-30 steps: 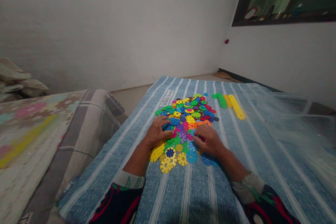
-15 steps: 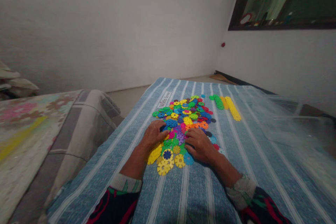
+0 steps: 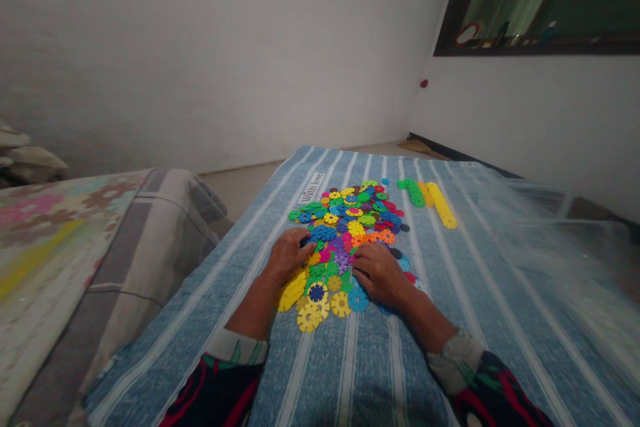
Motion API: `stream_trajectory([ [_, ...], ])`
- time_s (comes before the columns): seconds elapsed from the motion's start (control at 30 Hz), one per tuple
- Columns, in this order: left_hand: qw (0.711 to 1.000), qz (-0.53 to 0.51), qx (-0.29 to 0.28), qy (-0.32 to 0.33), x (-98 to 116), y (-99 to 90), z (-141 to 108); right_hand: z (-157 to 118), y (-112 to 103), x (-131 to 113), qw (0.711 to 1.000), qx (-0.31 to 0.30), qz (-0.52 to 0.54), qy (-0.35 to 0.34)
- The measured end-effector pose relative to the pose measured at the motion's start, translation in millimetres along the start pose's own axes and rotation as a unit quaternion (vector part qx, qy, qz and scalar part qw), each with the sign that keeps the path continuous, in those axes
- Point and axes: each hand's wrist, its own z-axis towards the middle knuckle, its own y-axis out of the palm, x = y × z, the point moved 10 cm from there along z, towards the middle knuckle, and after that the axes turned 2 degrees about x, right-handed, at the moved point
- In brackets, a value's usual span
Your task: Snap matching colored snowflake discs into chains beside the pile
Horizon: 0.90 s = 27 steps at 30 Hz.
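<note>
A pile of colourful plastic flower-shaped discs (image 3: pixel 356 227) lies on the striped blue cloth. My left hand (image 3: pixel 289 255) is at the pile's left edge, its fingers and thumb bent around the end of some overlapping blue discs (image 3: pixel 324 233). On the near right of the pile rests my right hand (image 3: pixel 379 272), with curled fingers pressed together by purple discs (image 3: pixel 342 257); what its fingertips hold, if anything, is hidden. Yellow discs (image 3: pixel 293 290) overlap in a row beside my left wrist. A blue disc (image 3: pixel 358 299) lies just below my right hand.
Rows of green discs (image 3: pixel 415 193), orange discs (image 3: pixel 429 194) and yellow discs (image 3: pixel 442 205) lie right of the pile. Blurred clear plastic containers (image 3: pixel 565 230) are at the right. A bed-like surface with checked fabric (image 3: pixel 165 213) stands at the left, across a gap.
My left hand has shifted slightly left, its thumb drawn back from the middle of the pile. My right hand stays nearly in place. The whole view has moved a little.
</note>
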Motion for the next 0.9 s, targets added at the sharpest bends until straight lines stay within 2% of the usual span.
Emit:
stream_trajectory([
  [0.23, 0.999, 0.029, -0.013, 0.015, 4.1, 2.3, -0.7, -1.4, -1.2, -2.1, 1.000, 0.012, 0.004, -0.011],
  [0.47, 0.999, 0.033, -0.005, 0.017, 5.2, 2.4, -2.7, 2.3, -5.2, -17.3, 0.999, 0.026, 0.018, -0.038],
  [0.9, 0.999, -0.013, 0.027, -0.018, -2.5, -1.3, -2.5, 22.3, 22.7, -61.7, 0.998, -0.028, 0.005, -0.054],
])
